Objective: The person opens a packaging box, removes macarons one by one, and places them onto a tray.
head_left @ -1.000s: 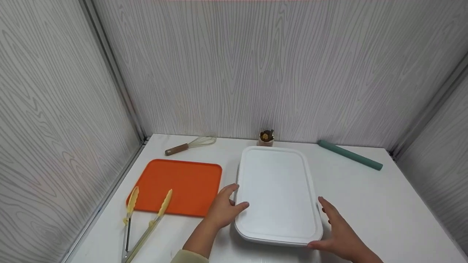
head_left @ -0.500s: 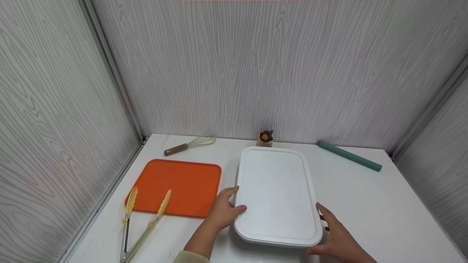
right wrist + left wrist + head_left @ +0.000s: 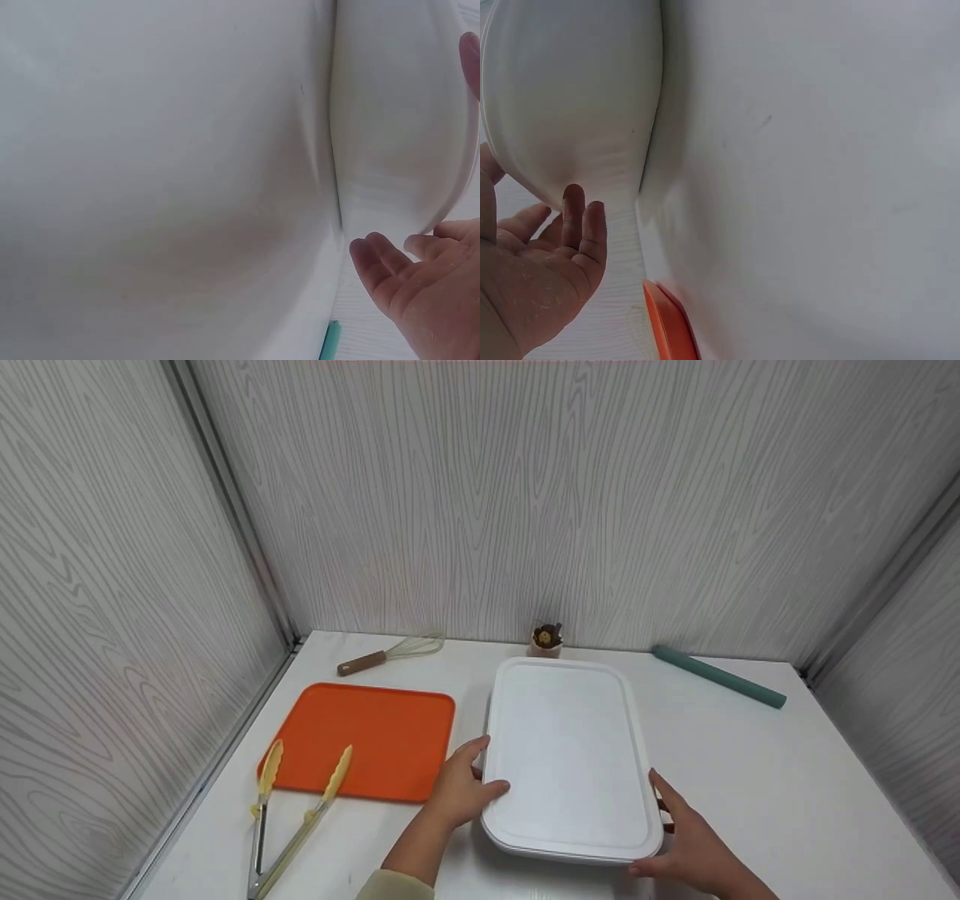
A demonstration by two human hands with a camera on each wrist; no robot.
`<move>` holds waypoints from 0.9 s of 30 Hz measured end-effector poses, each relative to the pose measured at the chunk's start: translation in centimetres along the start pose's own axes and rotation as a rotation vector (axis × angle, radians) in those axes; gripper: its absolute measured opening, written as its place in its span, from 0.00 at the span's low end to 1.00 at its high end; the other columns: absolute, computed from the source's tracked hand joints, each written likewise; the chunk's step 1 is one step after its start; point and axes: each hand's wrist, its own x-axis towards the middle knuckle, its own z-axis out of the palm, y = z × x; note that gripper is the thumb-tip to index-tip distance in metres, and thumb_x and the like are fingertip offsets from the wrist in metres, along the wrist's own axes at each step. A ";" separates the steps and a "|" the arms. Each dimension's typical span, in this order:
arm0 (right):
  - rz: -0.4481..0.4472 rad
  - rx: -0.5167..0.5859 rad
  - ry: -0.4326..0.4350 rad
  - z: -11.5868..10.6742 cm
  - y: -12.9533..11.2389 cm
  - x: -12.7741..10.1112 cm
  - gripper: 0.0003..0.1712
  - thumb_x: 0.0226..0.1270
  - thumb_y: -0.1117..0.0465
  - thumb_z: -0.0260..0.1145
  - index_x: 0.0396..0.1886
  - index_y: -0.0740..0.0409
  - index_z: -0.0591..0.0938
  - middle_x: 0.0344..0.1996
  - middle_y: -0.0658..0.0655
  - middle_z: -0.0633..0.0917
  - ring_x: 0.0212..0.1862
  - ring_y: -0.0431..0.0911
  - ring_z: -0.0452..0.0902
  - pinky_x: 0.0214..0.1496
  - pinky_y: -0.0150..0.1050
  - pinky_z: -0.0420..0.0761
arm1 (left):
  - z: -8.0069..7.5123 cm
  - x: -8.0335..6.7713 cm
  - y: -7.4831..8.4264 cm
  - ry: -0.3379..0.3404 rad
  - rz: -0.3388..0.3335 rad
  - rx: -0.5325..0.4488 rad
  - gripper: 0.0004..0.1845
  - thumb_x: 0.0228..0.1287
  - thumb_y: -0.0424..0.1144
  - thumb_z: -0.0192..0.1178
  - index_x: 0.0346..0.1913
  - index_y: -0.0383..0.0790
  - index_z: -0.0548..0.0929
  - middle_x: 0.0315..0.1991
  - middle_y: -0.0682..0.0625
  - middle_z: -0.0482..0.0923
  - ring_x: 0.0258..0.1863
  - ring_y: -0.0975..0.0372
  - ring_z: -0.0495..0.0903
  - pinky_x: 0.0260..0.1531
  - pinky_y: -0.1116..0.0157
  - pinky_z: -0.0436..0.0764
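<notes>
A white rectangular container [image 3: 401, 112] with a flat white lid [image 3: 566, 750] stands on the white table in the middle of the head view. My left hand [image 3: 459, 789] grips its left side, thumb over the lid's edge and fingers along the rim; the left wrist view shows those fingers bent below the rim. On the near right corner, my right hand [image 3: 694, 844] holds the lid's edge between thumb and forefinger. Its other fingers [image 3: 390, 259] are bent beside the container's wall in the right wrist view. The container's inside is hidden.
Left of the container lies an orange tray or mat [image 3: 375, 735], with spread yellow-tipped tongs [image 3: 296, 840] partly over it. A whisk [image 3: 390, 654], a small cup with brown contents [image 3: 547, 640] and a green rod [image 3: 720, 676] line the back. Patterned walls enclose the table.
My right hand has come in slightly to the left, its forefinger now against the container's right edge. The left hand keeps its place, and the container has not visibly moved.
</notes>
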 end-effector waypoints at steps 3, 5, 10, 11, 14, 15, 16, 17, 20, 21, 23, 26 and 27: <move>0.007 0.012 -0.007 0.1 -0.1 0.1 0.90 0.30 0.49 0.95 0.87 0.62 0.45 0.81 0.71 0.58 0.72 0.68 0.70 0.62 0.53 0.83 | 0.2 0.1 0.1 0.013 -0.017 0.008 0.44 0.60 0.35 0.78 0.78 0.36 0.69 0.59 0.40 0.79 0.43 0.55 0.81 0.42 0.58 0.86; 0.006 0.007 -0.009 0.1 -0.1 0.1 0.90 0.30 0.48 0.95 0.87 0.62 0.44 0.81 0.71 0.58 0.72 0.68 0.70 0.62 0.52 0.82 | 0.4 0.1 0.2 0.027 -0.023 0.018 0.43 0.61 0.35 0.77 0.78 0.35 0.70 0.63 0.40 0.77 0.45 0.55 0.81 0.44 0.57 0.86; 0.008 -0.013 0.000 0.1 -0.3 0.0 0.90 0.29 0.47 0.95 0.87 0.61 0.46 0.81 0.72 0.58 0.69 0.68 0.73 0.62 0.51 0.83 | 0.6 0.2 0.6 0.063 -0.016 0.095 0.41 0.62 0.38 0.77 0.76 0.34 0.72 0.72 0.39 0.73 0.54 0.51 0.81 0.58 0.51 0.83; 0.009 -0.019 0.004 0.1 -0.3 0.0 0.91 0.28 0.47 0.95 0.87 0.61 0.47 0.81 0.72 0.59 0.69 0.68 0.74 0.62 0.51 0.83 | 0.6 0.3 0.7 0.070 -0.007 0.123 0.40 0.62 0.39 0.77 0.76 0.33 0.73 0.72 0.39 0.73 0.57 0.50 0.81 0.62 0.50 0.81; 0.008 -0.032 0.009 -0.1 -0.4 0.0 0.91 0.28 0.45 0.95 0.87 0.61 0.47 0.81 0.71 0.58 0.70 0.67 0.73 0.64 0.54 0.81 | 0.6 0.4 1.0 0.083 0.010 0.207 0.39 0.62 0.40 0.77 0.74 0.32 0.74 0.71 0.38 0.75 0.66 0.47 0.77 0.69 0.48 0.73; 0.007 -0.033 0.009 -0.2 -0.4 0.0 0.91 0.28 0.45 0.95 0.87 0.61 0.47 0.82 0.70 0.58 0.71 0.67 0.71 0.64 0.54 0.81 | 0.7 0.4 1.1 0.083 0.014 0.233 0.39 0.63 0.41 0.77 0.74 0.31 0.74 0.70 0.38 0.75 0.68 0.46 0.76 0.70 0.47 0.72; 0.006 -0.033 0.010 -0.2 -0.4 0.0 0.91 0.28 0.45 0.95 0.87 0.61 0.47 0.82 0.70 0.58 0.73 0.67 0.70 0.65 0.55 0.80 | 0.7 0.4 1.2 0.082 0.016 0.259 0.39 0.63 0.42 0.77 0.74 0.31 0.74 0.71 0.38 0.75 0.70 0.46 0.74 0.71 0.47 0.71; 0.003 -0.031 0.011 -0.2 -0.4 0.0 0.91 0.28 0.45 0.95 0.87 0.61 0.47 0.82 0.70 0.58 0.74 0.66 0.68 0.66 0.56 0.79 | 0.7 0.3 1.2 0.080 0.018 0.282 0.39 0.63 0.42 0.76 0.74 0.31 0.74 0.71 0.38 0.75 0.72 0.45 0.73 0.72 0.47 0.70; -0.003 -0.031 0.018 -0.3 -0.5 0.0 0.90 0.27 0.45 0.95 0.87 0.61 0.48 0.82 0.69 0.59 0.76 0.65 0.65 0.67 0.58 0.77 | 0.8 0.3 1.4 0.077 0.032 0.328 0.39 0.64 0.43 0.76 0.74 0.31 0.75 0.71 0.38 0.75 0.73 0.44 0.72 0.72 0.47 0.69; -0.006 -0.032 0.020 -0.3 -0.5 0.0 0.90 0.28 0.45 0.95 0.87 0.61 0.48 0.81 0.69 0.60 0.77 0.65 0.64 0.68 0.59 0.77 | 0.8 0.3 1.5 0.080 0.042 0.342 0.38 0.64 0.43 0.76 0.73 0.30 0.75 0.71 0.38 0.76 0.73 0.44 0.72 0.72 0.47 0.69; -0.013 -0.038 0.024 -0.3 -0.5 0.0 0.90 0.28 0.45 0.95 0.87 0.61 0.49 0.81 0.68 0.61 0.77 0.65 0.63 0.68 0.59 0.76 | 0.7 0.3 1.7 0.084 0.059 0.367 0.38 0.64 0.43 0.75 0.72 0.29 0.75 0.71 0.38 0.76 0.73 0.44 0.72 0.72 0.48 0.69; -0.016 -0.056 0.032 -0.4 -0.5 0.0 0.89 0.28 0.44 0.95 0.87 0.61 0.49 0.81 0.68 0.61 0.79 0.65 0.60 0.69 0.60 0.75 | 0.5 0.2 2.0 0.091 0.086 0.390 0.37 0.64 0.43 0.75 0.72 0.29 0.76 0.70 0.38 0.77 0.72 0.45 0.72 0.72 0.48 0.69; -0.014 -0.060 0.037 -0.4 -0.6 -0.1 0.90 0.28 0.44 0.95 0.87 0.60 0.49 0.81 0.68 0.61 0.79 0.66 0.59 0.69 0.60 0.75 | 0.5 0.2 2.2 0.093 0.098 0.394 0.37 0.64 0.43 0.74 0.72 0.29 0.76 0.70 0.38 0.77 0.72 0.45 0.73 0.72 0.48 0.70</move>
